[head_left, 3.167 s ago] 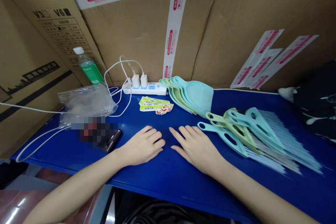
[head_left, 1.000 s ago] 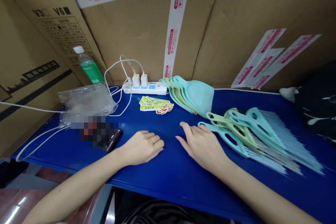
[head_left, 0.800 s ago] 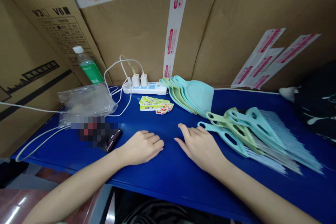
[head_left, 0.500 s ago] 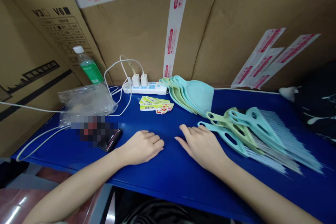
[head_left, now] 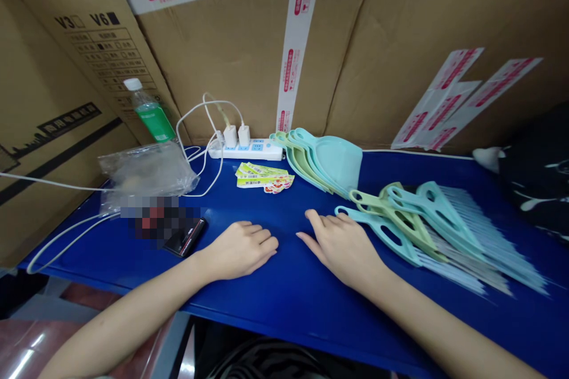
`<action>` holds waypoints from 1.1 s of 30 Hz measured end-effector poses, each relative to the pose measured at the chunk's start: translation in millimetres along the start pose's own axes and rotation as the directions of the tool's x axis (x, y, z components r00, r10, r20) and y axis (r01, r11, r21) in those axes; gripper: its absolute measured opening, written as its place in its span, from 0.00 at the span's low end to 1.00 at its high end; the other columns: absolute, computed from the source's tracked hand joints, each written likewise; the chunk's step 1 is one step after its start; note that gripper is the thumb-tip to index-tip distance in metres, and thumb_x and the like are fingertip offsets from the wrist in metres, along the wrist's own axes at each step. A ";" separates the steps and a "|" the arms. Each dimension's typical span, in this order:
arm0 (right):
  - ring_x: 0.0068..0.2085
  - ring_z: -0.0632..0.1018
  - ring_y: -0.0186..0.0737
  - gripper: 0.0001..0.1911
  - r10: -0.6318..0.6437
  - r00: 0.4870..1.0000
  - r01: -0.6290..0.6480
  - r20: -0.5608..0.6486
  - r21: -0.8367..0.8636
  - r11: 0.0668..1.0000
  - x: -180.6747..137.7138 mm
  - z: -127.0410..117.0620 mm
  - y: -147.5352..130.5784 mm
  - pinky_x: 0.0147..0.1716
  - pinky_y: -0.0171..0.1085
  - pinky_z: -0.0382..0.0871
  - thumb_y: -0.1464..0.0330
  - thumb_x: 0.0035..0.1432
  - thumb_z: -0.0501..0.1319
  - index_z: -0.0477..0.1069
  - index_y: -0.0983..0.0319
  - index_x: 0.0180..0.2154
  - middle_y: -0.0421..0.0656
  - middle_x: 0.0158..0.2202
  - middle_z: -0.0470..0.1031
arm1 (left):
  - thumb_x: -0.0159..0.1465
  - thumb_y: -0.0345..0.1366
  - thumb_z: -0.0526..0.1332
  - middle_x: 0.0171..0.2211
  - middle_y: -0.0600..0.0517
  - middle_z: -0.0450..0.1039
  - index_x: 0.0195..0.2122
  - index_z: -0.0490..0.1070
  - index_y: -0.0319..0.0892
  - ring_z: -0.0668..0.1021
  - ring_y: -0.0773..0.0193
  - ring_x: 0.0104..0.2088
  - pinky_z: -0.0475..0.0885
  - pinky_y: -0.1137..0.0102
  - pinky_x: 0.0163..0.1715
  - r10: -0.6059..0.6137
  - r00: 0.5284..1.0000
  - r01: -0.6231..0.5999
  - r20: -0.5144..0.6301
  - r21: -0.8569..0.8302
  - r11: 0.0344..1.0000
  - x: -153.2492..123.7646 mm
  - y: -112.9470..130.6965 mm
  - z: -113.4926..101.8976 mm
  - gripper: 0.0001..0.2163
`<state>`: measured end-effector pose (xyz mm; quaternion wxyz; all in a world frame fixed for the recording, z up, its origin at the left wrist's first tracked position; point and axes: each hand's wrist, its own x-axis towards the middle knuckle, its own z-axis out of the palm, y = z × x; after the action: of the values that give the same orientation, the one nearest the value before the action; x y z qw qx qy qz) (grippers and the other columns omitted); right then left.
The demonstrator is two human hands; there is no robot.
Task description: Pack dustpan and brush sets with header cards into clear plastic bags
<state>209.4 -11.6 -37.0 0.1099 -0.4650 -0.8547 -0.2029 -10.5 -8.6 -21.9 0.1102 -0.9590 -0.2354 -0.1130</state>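
My left hand [head_left: 240,250] rests palm down on the blue table [head_left: 284,302], fingers loosely curled, holding nothing. To its right lies my right hand [head_left: 344,246], flat with fingers stretched out, also holding nothing; its fingertips lie just left of the handle of the nearest small brush [head_left: 382,232]. Several mint and green brushes [head_left: 427,219] are fanned out to the right. A stack of mint and green dustpans [head_left: 326,161] leans behind my right hand.
Cardboard boxes [head_left: 249,41] wall the back and left. A power strip [head_left: 246,148] with chargers and white cables, a green-labelled bottle [head_left: 151,112], a clear plastic bag [head_left: 144,174], a dark phone [head_left: 184,238] and small printed labels [head_left: 263,177] sit at the left and middle. Dark fabric [head_left: 537,172] lies far right.
Since 3.2 s ago my right hand slid slightly right toward the brush handles and my left fingers curled in a little. Over the last second both hands stay still.
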 end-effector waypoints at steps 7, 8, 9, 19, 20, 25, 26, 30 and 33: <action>0.24 0.77 0.41 0.12 0.005 1.000 -0.005 -0.005 0.014 1.000 -0.1 0.2 -0.5 0.30 0.38 0.59 0.64 0.64 0.56 0.69 0.67 0.42 0.42 0.22 0.76 | 0.70 0.33 0.47 0.22 0.56 0.66 0.27 0.63 0.42 0.70 0.66 0.22 0.61 0.70 0.24 -0.002 1.000 0.002 0.010 0.000 1.000 0.2 0.5 -0.5 0.14; 0.24 0.77 0.41 0.11 0.004 1.000 -0.004 0.005 0.026 1.000 -0.4 0.5 -0.7 0.31 0.38 0.59 0.65 0.63 0.56 0.69 0.66 0.41 0.42 0.22 0.76 | 0.70 0.33 0.47 0.22 0.55 0.66 0.27 0.63 0.42 0.70 0.66 0.22 0.61 0.70 0.24 -0.002 1.000 0.002 0.009 0.001 1.000 0.2 0.5 -0.5 0.14; 0.25 0.78 0.40 0.10 0.002 1.000 -0.003 0.021 0.037 0.999 -0.5 0.5 -0.7 0.31 0.38 0.59 0.65 0.63 0.57 0.70 0.65 0.40 0.41 0.23 0.76 | 0.70 0.33 0.46 0.22 0.55 0.66 0.27 0.63 0.42 0.70 0.66 0.22 0.61 0.70 0.24 -0.003 1.000 0.003 0.008 0.003 1.000 0.3 0.5 -0.5 0.14; 0.30 0.77 0.43 0.21 0.036 0.988 -0.043 0.150 0.038 0.998 2.8 -7.9 -1.1 0.33 0.39 0.60 0.65 0.64 0.56 0.65 0.69 0.55 0.45 0.28 0.78 | 0.71 0.32 0.44 0.26 0.55 0.68 0.36 0.65 0.41 0.72 0.67 0.23 0.64 0.71 0.26 0.000 1.000 0.000 0.016 -0.014 1.000 2.0 -0.3 0.8 0.12; 0.31 0.77 0.43 0.20 0.034 0.990 -0.040 0.140 0.041 0.998 2.5 -8.1 -1.6 0.34 0.39 0.60 0.65 0.64 0.56 0.67 0.68 0.54 0.46 0.29 0.78 | 0.71 0.32 0.44 0.26 0.55 0.68 0.37 0.65 0.41 0.72 0.67 0.23 0.64 0.71 0.26 -0.003 1.000 0.003 0.019 -0.006 1.000 2.8 -0.1 0.1 0.12; 0.35 0.74 0.45 0.09 0.028 0.998 -0.030 0.047 0.041 0.999 0.5 -7.5 -3.1 0.35 0.39 0.59 0.64 0.60 0.60 0.74 0.64 0.37 0.47 0.31 0.76 | 0.68 0.30 0.47 0.27 0.55 0.69 0.38 0.65 0.41 0.72 0.66 0.24 0.65 0.71 0.26 0.031 0.999 -0.033 0.036 0.046 0.998 12.5 1.9 -8.0 0.08; 0.36 0.74 0.45 0.09 0.030 0.999 -0.030 0.028 0.034 0.999 0.3 -7.4 -3.3 0.35 0.40 0.58 0.64 0.60 0.61 0.74 0.63 0.35 0.47 0.31 0.75 | 0.68 0.30 0.48 0.27 0.55 0.69 0.38 0.65 0.41 0.72 0.66 0.24 0.65 0.70 0.26 0.044 0.998 -0.046 0.039 0.060 0.997 15.9 2.3 -10.1 0.08; 0.38 0.71 0.46 0.10 0.027 1.000 -0.027 0.000 0.025 0.999 0.6 -7.6 -3.9 0.35 0.40 0.58 0.62 0.58 0.62 0.74 0.63 0.36 0.48 0.35 0.74 | 0.67 0.30 0.49 0.27 0.54 0.68 0.36 0.65 0.41 0.74 0.65 0.25 0.66 0.70 0.27 0.066 0.997 -0.070 0.032 0.140 0.988 35.9 3.6 -17.9 0.07; 0.38 0.71 0.46 0.10 0.033 0.999 -0.034 0.034 0.034 0.999 1.4 -7.9 -4.5 0.35 0.41 0.59 0.63 0.59 0.62 0.74 0.64 0.37 0.50 0.37 0.75 | 0.66 0.29 0.50 0.28 0.52 0.69 0.37 0.66 0.40 0.75 0.63 0.27 0.67 0.69 0.27 0.049 0.998 -0.056 0.040 0.198 0.979 59.0 3.0 -21.1 0.06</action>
<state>204.8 -16.3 -30.6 0.1070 -0.4804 -0.8520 -0.1784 38.4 8.4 13.6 0.2044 -0.9508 -0.2221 -0.0693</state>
